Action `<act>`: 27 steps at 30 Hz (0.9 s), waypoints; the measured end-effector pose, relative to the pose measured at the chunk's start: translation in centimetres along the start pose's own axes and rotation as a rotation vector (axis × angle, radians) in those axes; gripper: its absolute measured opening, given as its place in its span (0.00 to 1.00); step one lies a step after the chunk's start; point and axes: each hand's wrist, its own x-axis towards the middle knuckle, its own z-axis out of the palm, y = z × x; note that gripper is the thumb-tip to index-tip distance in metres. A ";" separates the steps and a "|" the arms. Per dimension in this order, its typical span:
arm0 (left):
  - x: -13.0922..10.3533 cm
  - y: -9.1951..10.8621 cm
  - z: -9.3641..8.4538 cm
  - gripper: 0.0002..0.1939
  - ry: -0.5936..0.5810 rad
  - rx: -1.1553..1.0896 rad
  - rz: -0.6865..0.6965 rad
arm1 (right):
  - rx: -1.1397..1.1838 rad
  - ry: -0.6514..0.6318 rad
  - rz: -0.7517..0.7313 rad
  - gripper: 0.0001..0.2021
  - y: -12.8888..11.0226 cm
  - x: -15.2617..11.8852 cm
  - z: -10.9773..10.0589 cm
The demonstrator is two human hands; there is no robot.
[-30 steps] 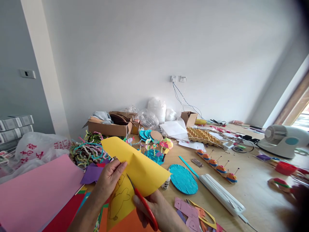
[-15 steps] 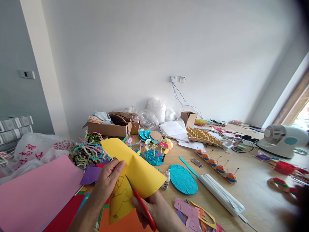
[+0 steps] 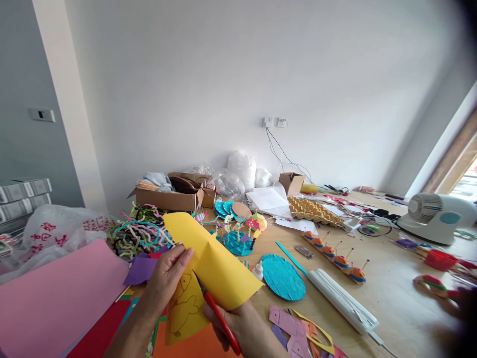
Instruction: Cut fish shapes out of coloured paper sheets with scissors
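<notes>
A yellow sheet [image 3: 223, 271] with a figure drawn in dark line on its lower left part is pinched at its left edge by my left hand [image 3: 173, 271]. My right hand [image 3: 234, 320] grips red-handled scissors [image 3: 219, 318], whose blades point up and left into a cut beside the drawing. The cut parts the sheet, and its upper flap bends over my right hand. Beneath lies orange paper [image 3: 194, 343].
Pink paper [image 3: 63, 293] and a pipe-cleaner pile [image 3: 137, 233] lie left. A blue disc [image 3: 283, 277], glue bottle [image 3: 258, 270], paper scraps [image 3: 290, 325] and a white power strip [image 3: 341, 298] are right. A fan [image 3: 436, 216] stands far right.
The yellow sheet's upper flap has shifted slightly right and down, covering more of the glue bottle. The scissors have moved a little left, and both hands keep their holds.
</notes>
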 end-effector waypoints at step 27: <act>0.4 -0.9 0.4 0.22 -0.018 -0.037 0.032 | -0.019 0.029 0.065 0.18 0.2 0.3 0.6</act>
